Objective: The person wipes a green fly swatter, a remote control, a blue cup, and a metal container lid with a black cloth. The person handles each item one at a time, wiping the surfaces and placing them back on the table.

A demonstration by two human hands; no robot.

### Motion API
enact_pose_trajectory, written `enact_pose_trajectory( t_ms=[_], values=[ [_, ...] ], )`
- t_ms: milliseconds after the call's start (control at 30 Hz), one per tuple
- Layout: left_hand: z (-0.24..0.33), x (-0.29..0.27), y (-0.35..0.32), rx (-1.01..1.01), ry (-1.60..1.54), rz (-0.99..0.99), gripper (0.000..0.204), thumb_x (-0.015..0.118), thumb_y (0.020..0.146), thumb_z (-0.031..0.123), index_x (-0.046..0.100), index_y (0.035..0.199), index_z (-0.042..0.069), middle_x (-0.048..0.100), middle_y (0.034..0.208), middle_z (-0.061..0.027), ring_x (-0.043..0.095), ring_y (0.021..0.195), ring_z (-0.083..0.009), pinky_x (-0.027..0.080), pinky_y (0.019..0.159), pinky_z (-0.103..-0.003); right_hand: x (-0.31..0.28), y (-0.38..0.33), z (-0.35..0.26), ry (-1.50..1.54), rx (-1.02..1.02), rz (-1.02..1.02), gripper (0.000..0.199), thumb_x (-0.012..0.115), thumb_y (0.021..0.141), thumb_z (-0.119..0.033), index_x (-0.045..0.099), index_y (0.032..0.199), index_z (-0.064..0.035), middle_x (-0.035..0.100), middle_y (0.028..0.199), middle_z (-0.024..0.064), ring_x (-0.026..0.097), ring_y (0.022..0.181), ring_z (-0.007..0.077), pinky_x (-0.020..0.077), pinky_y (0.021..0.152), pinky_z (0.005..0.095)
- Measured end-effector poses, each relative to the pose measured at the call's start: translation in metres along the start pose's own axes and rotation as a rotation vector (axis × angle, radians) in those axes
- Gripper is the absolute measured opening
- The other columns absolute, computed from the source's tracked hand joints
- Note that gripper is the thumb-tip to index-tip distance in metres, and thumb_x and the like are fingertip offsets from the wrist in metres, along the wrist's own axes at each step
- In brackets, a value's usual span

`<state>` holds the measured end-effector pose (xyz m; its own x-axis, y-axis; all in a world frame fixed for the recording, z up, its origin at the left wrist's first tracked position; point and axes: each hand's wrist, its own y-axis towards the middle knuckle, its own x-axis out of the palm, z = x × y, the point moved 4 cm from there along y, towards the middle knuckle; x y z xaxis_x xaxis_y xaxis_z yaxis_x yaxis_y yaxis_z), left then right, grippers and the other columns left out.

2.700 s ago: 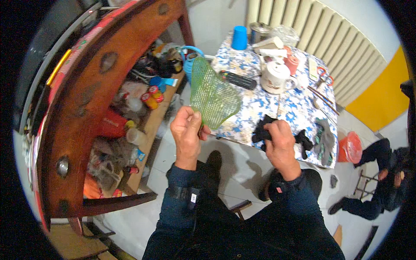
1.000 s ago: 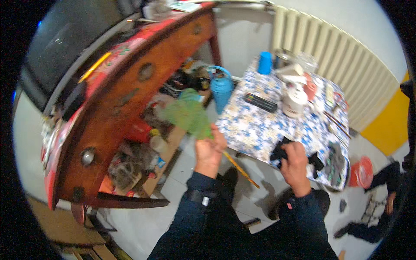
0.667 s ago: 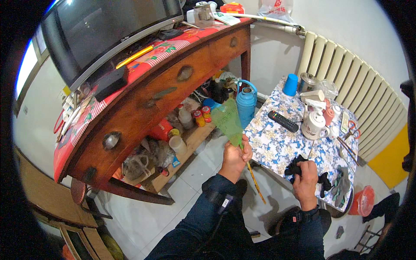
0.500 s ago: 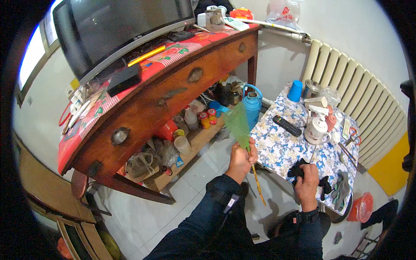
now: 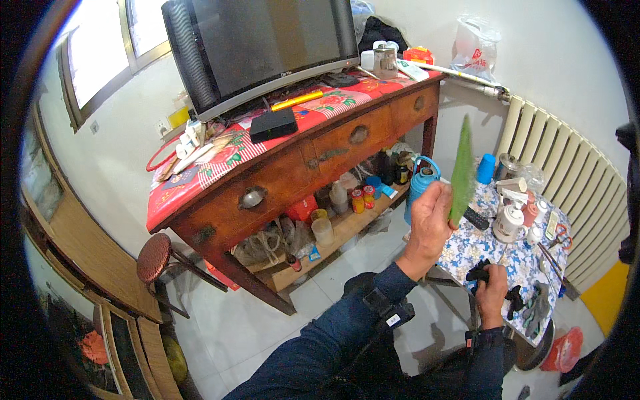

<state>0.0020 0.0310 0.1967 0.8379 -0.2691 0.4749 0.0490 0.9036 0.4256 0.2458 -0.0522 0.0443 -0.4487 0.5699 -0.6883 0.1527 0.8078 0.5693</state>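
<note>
Swatter in left hand, handle hidden, remote partly covered

Green swatter: mesh blurred, handle hidden by the left hand. Black remote control: one end hidden behind swatter and hand. Blue flask: partly behind the same hand. Black cloth: partly covered by the right hand. Television: top cut off by the upper edge. Shelf bags: contents indistinct.

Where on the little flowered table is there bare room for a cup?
The tablecloth shows bare between the remote, white lidded mug and black cloth; it's crowded toward the radiator, around the blue cup.
</note>
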Motion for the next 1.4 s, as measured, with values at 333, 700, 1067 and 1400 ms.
enact_pose_trajectory(
  t_ms=[333,700,1067,1400],
  values=[
    [0.135,0.061,-0.003,0.585,1.185,-0.209,0.023,0.075,0.102,0.021,0.060,0.100,0.005,0.068,0.080,-0.0229,0.073,0.074,-0.0444,0.055,0.064,-0.053,0.000,-0.004,0.006,-0.033,0.049,-0.011,0.039,0.075,0.078,0.008,0.064,0.113,-0.0050,0.061,0.109,0.0193,0.062,0.108,0.0470,0.0511,0.090,0.0557],
    [0.305,-0.034,0.008,0.701,1.956,0.194,0.026,0.076,0.101,0.029,0.061,0.103,0.009,0.073,0.082,-0.0220,0.075,0.079,-0.0474,0.056,0.069,-0.058,-0.001,-0.005,0.007,-0.005,-0.002,0.049,0.037,0.077,0.079,0.006,0.063,0.112,-0.0062,0.061,0.109,0.0192,0.062,0.108,0.0471,0.0511,0.090,0.0564],
    [0.437,-0.194,0.010,0.366,2.170,0.641,0.024,0.070,0.101,0.026,0.071,0.111,0.004,0.078,0.106,-0.0281,0.076,0.105,-0.0493,0.059,0.093,-0.057,0.000,-0.003,0.004,-0.023,0.054,0.009,0.035,0.072,0.080,0.006,0.063,0.111,-0.0053,0.060,0.109,0.0198,0.061,0.106,0.0474,0.0507,0.088,0.0562],
    [0.414,-0.269,0.038,0.041,2.210,0.481,0.027,0.067,0.095,0.018,0.079,0.108,-0.003,0.077,0.116,-0.0327,0.075,0.115,-0.0499,0.058,0.103,-0.056,-0.003,-0.004,-0.001,-0.024,0.064,-0.020,0.035,0.071,0.082,0.007,0.062,0.114,-0.0032,0.059,0.110,0.0214,0.060,0.108,0.0489,0.0497,0.090,0.0570]
  ],
)
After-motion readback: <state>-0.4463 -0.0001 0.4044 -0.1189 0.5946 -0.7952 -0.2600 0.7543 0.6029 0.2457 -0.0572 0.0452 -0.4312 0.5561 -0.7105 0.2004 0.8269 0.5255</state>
